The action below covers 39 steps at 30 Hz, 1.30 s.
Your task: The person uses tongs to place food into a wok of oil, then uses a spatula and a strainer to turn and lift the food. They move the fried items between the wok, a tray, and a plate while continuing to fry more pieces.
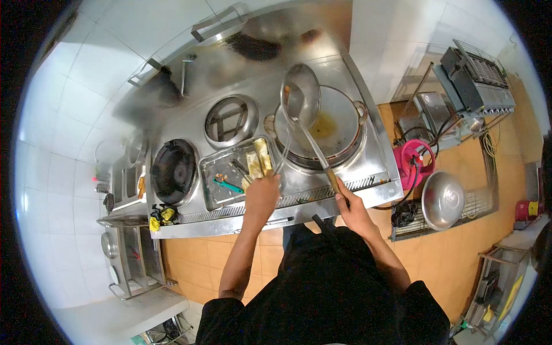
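Note:
My right hand [355, 211] is wrapped round the wooden handle of a large strainer ladle [311, 138]. Its round metal bowl is raised over a wide wok [287, 129], with a small brownish piece inside. Yellowish oil [323, 127] lies at the bottom of the wok. My left hand [263, 198] is closed on a thin metal utensil [283, 154] that points up toward the ladle; its exact kind I cannot tell. Just beyond that hand, a rectangular metal tray [207, 172] holds several pale, wrapped-looking long pieces [262, 153] and a teal-handled tool [228, 184].
A blackened wok [173, 171] sits on the left burner, and a metal ring [231, 122] surrounds the back burner. Yellow-and-black cloth or plastic [163, 216] lies at the front left corner. To the right stand a pink bucket [415, 164] and a big metal bowl [443, 200].

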Tool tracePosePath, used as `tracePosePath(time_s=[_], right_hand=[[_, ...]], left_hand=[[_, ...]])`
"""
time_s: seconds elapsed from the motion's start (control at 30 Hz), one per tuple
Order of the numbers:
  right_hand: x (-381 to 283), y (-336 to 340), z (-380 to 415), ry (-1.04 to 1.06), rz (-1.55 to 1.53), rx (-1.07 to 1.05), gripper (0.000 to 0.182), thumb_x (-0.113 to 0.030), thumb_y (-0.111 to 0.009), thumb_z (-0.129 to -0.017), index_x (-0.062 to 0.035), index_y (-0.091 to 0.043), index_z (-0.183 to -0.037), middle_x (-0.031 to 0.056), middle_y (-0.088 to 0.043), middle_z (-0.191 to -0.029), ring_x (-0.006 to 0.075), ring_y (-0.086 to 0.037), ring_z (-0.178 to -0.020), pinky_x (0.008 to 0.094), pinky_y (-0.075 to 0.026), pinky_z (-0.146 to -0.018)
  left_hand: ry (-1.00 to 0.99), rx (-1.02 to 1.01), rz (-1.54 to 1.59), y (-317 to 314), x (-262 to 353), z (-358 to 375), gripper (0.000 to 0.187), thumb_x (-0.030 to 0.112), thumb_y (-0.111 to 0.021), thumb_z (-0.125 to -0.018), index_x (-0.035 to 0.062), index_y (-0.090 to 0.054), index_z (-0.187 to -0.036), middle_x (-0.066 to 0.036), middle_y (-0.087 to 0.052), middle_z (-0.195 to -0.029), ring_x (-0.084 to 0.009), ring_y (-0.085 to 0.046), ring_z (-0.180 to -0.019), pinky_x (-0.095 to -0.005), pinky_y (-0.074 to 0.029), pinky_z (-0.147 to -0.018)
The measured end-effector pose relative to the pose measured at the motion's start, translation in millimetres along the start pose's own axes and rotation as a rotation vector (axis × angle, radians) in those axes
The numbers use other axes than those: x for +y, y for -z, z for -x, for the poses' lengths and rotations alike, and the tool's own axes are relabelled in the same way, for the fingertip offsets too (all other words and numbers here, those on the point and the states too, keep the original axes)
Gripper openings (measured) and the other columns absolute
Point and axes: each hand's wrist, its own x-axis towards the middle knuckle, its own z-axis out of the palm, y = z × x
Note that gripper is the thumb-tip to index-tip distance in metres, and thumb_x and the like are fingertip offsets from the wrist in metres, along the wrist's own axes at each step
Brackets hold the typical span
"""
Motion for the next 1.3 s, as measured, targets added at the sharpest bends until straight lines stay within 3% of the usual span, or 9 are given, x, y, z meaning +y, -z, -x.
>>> tracePosePath(time_s=[0.27,0.47,0.57,0.63,0.9,0.97,1.1,1.17,1.3], right_hand=[[-50.0,1.3,-14.7,-0.009,-0.097,0.011,0.049,-0.014,-0.047,-0.101,-0.0109,-0.036,-0.148,0.0315,-0.056,-0.127,0.0247,-0.057,-0.119,0.0338,-0.044,-0.097],[-6.4,-19.4,9.2,0.047,-0.063,0.010,0.051,-0.013,-0.047,-0.101,-0.0085,-0.033,-0.150,0.0267,-0.052,-0.137,0.0253,-0.049,-0.128,0.0318,-0.039,-0.103],[-14.9,-16.8,12.6,-0.214,-0.186,-0.095,0.050,-0.014,-0.047,-0.101,-0.0056,-0.034,-0.148,0.0259,-0.050,-0.139,0.0280,-0.046,-0.132,0.0324,-0.037,-0.106],[-20.4,-14.7,8.4,-0.209,-0.185,-0.097,0.049,-0.013,-0.047,-0.101,-0.0021,-0.035,-0.148,0.0121,-0.063,-0.113,0.0135,-0.050,-0.089,0.0265,-0.043,-0.086],[-29.6,-14.1,1.7,0.017,-0.151,0.047,0.049,-0.012,-0.047,-0.102,-0.0023,-0.034,-0.148,0.0143,-0.059,-0.128,0.0123,-0.050,-0.102,0.0266,-0.042,-0.093],[-24.2,-14.8,5.9,-0.150,-0.233,-0.057,0.049,-0.012,-0.046,-0.101,-0.0058,-0.034,-0.148,0.0282,-0.050,-0.138,0.0322,-0.047,-0.131,0.0334,-0.038,-0.105],[-14.6,-20.2,9.7,-0.227,-0.238,-0.092,0.050,-0.013,-0.047,-0.101,-0.0053,-0.034,-0.148,0.0282,-0.050,-0.138,0.0302,-0.049,-0.130,0.0329,-0.038,-0.104],[-12.9,-22.8,5.0,-0.034,-0.245,-0.021,0.051,-0.011,-0.047,-0.101,-0.0058,-0.033,-0.150,0.0135,-0.060,-0.125,0.0134,-0.051,-0.100,0.0269,-0.041,-0.093],[-43.1,-14.5,-2.7,0.059,-0.196,0.038,0.050,-0.013,-0.046,-0.102,-0.0025,-0.032,-0.149,0.0147,-0.060,-0.126,0.0149,-0.053,-0.101,0.0277,-0.040,-0.095]], left_hand=[[0.039,0.243,0.081,50.3,17.8,0.7,0.024,0.023,-0.051,-0.098,0.0012,-0.058,-0.089,-0.023,-0.062,-0.063,-0.0419,-0.064,-0.061,-0.0495,-0.050,-0.054],[-0.081,0.085,-0.069,0.9,-2.6,17.5,0.022,0.023,-0.051,-0.098,0.0031,-0.058,-0.094,-0.021,-0.064,-0.063,-0.0402,-0.066,-0.060,-0.0482,-0.052,-0.054],[0.102,-0.062,0.025,9.4,10.5,21.2,0.022,0.020,-0.047,-0.098,0.0021,-0.060,-0.098,-0.026,-0.065,-0.073,-0.0427,-0.066,-0.072,-0.0504,-0.053,-0.062],[0.057,-0.007,0.016,9.8,6.1,18.4,0.022,0.021,-0.049,-0.098,0.0016,-0.059,-0.096,-0.024,-0.064,-0.069,-0.0418,-0.066,-0.068,-0.0494,-0.053,-0.059],[0.027,0.063,-0.026,37.4,14.1,14.1,0.023,0.023,-0.050,-0.099,0.0017,-0.056,-0.092,-0.020,-0.066,-0.068,-0.0398,-0.066,-0.064,-0.0473,-0.053,-0.055],[0.012,0.049,-0.060,29.5,10.2,15.9,0.023,0.024,-0.050,-0.099,0.0021,-0.056,-0.092,-0.020,-0.066,-0.068,-0.0394,-0.066,-0.064,-0.0471,-0.053,-0.055],[-0.033,0.029,-0.125,23.0,1.5,16.2,0.023,0.024,-0.050,-0.099,0.0027,-0.056,-0.092,-0.020,-0.066,-0.067,-0.0382,-0.067,-0.064,-0.0456,-0.053,-0.054],[0.002,0.006,-0.116,33.3,5.1,14.6,0.023,0.024,-0.049,-0.099,0.0026,-0.056,-0.092,-0.020,-0.065,-0.067,-0.0381,-0.067,-0.064,-0.0451,-0.053,-0.054],[-0.008,0.147,-0.122,60.9,16.4,15.9,0.021,0.023,-0.051,-0.099,0.0030,-0.056,-0.093,-0.019,-0.065,-0.066,-0.0376,-0.067,-0.063,-0.0457,-0.052,-0.053]])
